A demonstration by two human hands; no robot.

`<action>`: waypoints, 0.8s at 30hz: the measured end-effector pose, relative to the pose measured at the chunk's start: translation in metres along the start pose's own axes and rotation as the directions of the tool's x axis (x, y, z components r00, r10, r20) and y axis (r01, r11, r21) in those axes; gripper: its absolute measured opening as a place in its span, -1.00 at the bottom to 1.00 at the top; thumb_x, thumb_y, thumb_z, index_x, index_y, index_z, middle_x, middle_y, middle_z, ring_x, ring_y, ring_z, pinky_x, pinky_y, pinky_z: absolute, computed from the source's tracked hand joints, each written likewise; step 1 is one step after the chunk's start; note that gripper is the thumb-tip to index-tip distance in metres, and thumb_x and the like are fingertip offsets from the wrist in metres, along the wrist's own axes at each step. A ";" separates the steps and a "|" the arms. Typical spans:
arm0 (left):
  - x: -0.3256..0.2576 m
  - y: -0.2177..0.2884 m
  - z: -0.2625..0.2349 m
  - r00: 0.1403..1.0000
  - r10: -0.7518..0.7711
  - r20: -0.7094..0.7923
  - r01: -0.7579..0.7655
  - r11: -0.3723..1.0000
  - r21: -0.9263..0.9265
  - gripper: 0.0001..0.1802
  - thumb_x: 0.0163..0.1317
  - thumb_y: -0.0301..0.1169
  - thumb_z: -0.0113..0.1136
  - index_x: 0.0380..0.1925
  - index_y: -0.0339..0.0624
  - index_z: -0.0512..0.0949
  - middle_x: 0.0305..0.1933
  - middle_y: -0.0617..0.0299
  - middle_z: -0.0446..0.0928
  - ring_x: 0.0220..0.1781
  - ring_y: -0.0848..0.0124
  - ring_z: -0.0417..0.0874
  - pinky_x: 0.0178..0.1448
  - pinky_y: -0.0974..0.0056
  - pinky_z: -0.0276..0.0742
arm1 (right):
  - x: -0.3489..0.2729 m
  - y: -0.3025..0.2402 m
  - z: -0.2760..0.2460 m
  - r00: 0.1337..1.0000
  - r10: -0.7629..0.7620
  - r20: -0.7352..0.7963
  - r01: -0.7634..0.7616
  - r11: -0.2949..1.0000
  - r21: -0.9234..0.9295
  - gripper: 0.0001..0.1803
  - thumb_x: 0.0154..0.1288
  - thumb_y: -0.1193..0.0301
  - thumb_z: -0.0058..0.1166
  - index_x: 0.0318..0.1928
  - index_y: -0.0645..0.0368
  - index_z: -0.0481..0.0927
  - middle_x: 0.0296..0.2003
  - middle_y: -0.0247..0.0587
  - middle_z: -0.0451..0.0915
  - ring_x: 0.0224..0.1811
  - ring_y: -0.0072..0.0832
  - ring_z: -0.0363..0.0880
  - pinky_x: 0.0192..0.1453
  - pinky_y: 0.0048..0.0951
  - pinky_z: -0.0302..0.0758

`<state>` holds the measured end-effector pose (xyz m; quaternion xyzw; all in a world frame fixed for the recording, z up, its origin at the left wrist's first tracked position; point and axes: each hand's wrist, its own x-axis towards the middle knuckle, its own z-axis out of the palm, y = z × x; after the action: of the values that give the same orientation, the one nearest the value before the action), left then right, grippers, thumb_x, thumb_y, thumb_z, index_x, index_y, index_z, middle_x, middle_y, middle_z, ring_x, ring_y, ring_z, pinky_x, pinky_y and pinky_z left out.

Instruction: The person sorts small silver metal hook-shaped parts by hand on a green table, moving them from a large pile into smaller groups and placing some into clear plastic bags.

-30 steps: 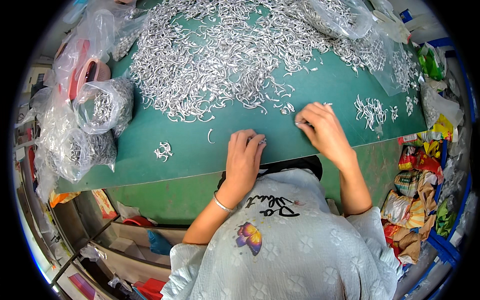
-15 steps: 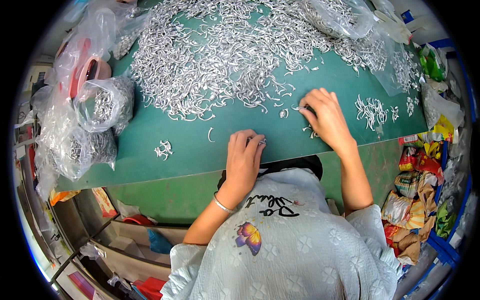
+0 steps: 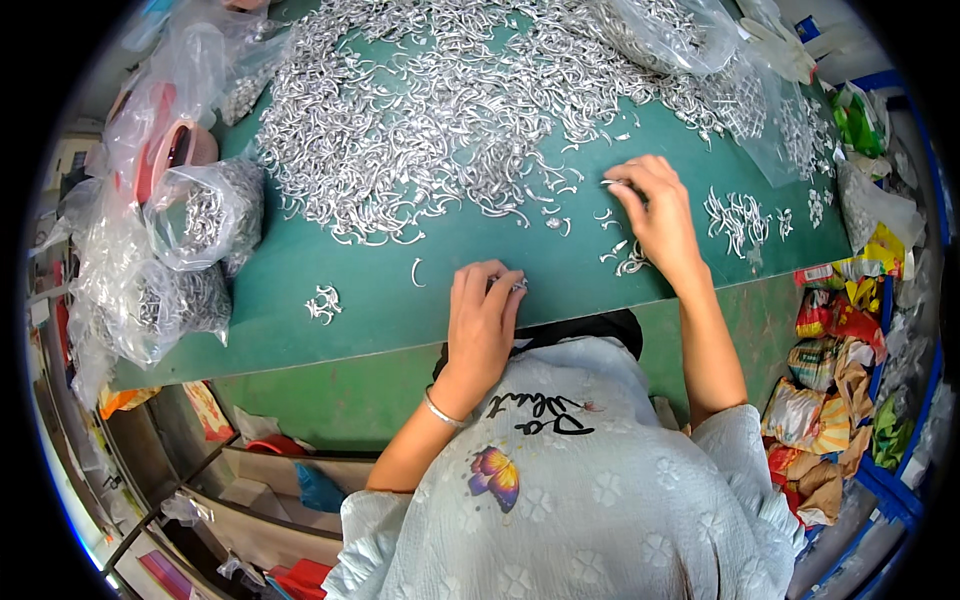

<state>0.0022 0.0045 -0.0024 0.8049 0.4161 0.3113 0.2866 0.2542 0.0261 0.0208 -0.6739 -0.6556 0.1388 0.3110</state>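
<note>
Near the front edge of the green table [image 3: 390, 320], my left hand [image 3: 482, 310] curls over small silvery pieces that peek out by its fingertips. My right hand [image 3: 652, 215] is raised farther forward, thumb and fingers pinching a small curved silver piece [image 3: 612, 182]. Below that hand lies a small cluster of similar pieces [image 3: 632, 260], partly beside its wrist. One lone curved piece [image 3: 417, 272] rests to the left of my left hand. Beyond both hands spreads a large pile of curved silver pieces [image 3: 400, 150].
At far left, clear plastic bags [image 3: 190, 290] hold more silver pieces, beside a pink basket-like object [image 3: 185, 145]. Small groups lie at left [image 3: 323, 303] and right [image 3: 738, 222]. Another clear bag [image 3: 690, 40] lies at the back right. Colourful packets [image 3: 815, 370] fill a blue-framed rack at right.
My right hand has moved slightly up and away from the front edge, showing more of the cluster below it. The left hand has stayed nearly in place.
</note>
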 end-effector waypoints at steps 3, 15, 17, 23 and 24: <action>-0.002 -0.001 0.001 1.000 -0.020 -0.003 0.020 1.000 -0.011 -0.75 0.11 -0.60 0.25 -0.17 -0.29 0.55 -0.12 0.08 0.43 -0.05 0.07 0.44 0.04 0.08 0.39 | -0.010 -0.004 -0.014 0.984 0.154 0.093 -0.172 0.956 0.238 -0.90 0.14 0.57 0.24 -0.30 0.26 0.64 -0.30 -0.20 0.61 -0.23 -0.27 0.47 0.01 -0.34 0.35; -0.001 -0.001 0.001 1.000 0.002 -0.026 -0.003 1.000 -0.019 -0.76 0.09 -0.62 0.26 -0.19 -0.30 0.55 -0.16 0.08 0.44 -0.09 0.08 0.45 -0.01 0.09 0.41 | -0.015 -0.013 -0.009 0.965 -0.052 0.255 0.080 0.992 -0.099 -0.71 0.07 0.55 0.26 -0.16 0.18 0.53 -0.23 -0.24 0.47 -0.08 -0.21 0.44 0.03 -0.25 0.31; -0.001 -0.001 0.001 1.000 -0.001 -0.030 0.000 1.000 -0.021 -0.76 0.09 -0.62 0.26 -0.19 -0.30 0.55 -0.16 0.08 0.44 -0.09 0.08 0.45 -0.01 0.09 0.41 | -0.016 -0.008 0.000 0.969 -0.076 0.235 0.100 0.991 -0.092 -0.76 0.09 0.54 0.25 -0.21 0.19 0.52 -0.26 -0.23 0.46 -0.09 -0.21 0.43 0.02 -0.23 0.30; -0.002 -0.001 0.003 0.997 -0.018 -0.077 0.018 1.000 0.001 -0.74 0.12 -0.61 0.25 -0.15 -0.30 0.55 -0.15 0.06 0.45 -0.10 0.08 0.45 -0.03 0.10 0.42 | -0.019 -0.032 0.007 0.906 -0.227 0.356 0.252 0.967 -0.026 -0.82 0.09 0.54 0.22 -0.28 0.17 0.51 -0.29 -0.22 0.45 -0.15 -0.21 0.42 -0.04 -0.23 0.30; -0.002 -0.001 0.004 0.995 -0.036 -0.095 0.036 0.999 0.004 -0.74 0.13 -0.61 0.25 -0.14 -0.30 0.54 -0.14 0.05 0.45 -0.11 0.08 0.45 -0.03 0.10 0.42 | -0.022 -0.035 0.010 0.895 -0.254 0.366 0.280 0.960 -0.019 -0.82 0.09 0.54 0.22 -0.28 0.17 0.51 -0.29 -0.22 0.45 -0.16 -0.22 0.42 -0.05 -0.23 0.30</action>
<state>0.0037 0.0019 -0.0060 0.7824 0.4445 0.3428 0.2697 0.2175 0.0054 0.0292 -0.5514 -0.7920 0.1926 0.1776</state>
